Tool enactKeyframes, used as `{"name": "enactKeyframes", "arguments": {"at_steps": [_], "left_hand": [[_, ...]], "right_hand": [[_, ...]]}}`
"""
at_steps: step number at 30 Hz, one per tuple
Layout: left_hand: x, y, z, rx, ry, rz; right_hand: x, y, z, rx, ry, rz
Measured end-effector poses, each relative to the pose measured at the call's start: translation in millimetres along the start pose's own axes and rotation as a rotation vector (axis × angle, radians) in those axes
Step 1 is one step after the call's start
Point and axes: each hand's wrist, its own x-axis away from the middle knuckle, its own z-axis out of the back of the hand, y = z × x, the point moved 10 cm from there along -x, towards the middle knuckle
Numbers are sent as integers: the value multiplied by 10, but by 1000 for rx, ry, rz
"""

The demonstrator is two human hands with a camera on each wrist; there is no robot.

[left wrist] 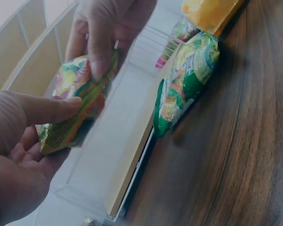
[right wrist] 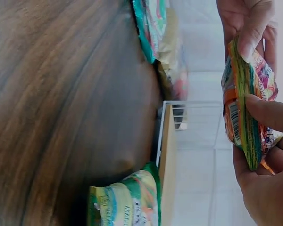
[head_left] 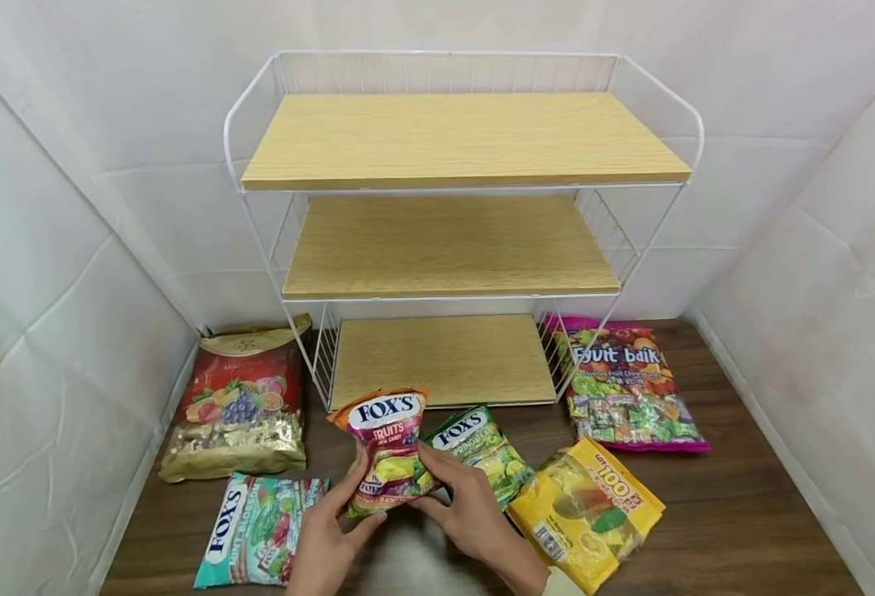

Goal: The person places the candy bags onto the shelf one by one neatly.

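Both hands hold a Fox's fruits candy bag (head_left: 392, 451), purple and orange, up off the table before the shelf. My left hand (head_left: 333, 530) pinches its left side and lower edge, thumb toward me. On the right side my right hand (head_left: 474, 513) grips it the same way. The left wrist view shows both thumbs pressing near the bag's (left wrist: 80, 103) bottom seam. A green Fox's candy bag (head_left: 482, 451) lies on the table just behind the right hand. Beside the left hand lies a teal Fox's candy bag (head_left: 258, 530).
A white wire rack with three wooden shelves (head_left: 452, 248) stands at the back. Left of it lies a red and gold candy bag (head_left: 239, 401). To the right are a pink-edged Fruit Baik bag (head_left: 631, 385) and a yellow Lot 100 bag (head_left: 586, 513). White cloth walls enclose the table.
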Motion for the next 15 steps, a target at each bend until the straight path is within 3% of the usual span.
{"name": "enactKeyframes", "arguments": {"at_steps": [7,15], "left_hand": [[-3,230,62,23,64,-202],[9,348,117,121,68,-284]], "right_hand": [[-65,-187,151,53,83,101],[-35,-383,223,57,167,225]]}}
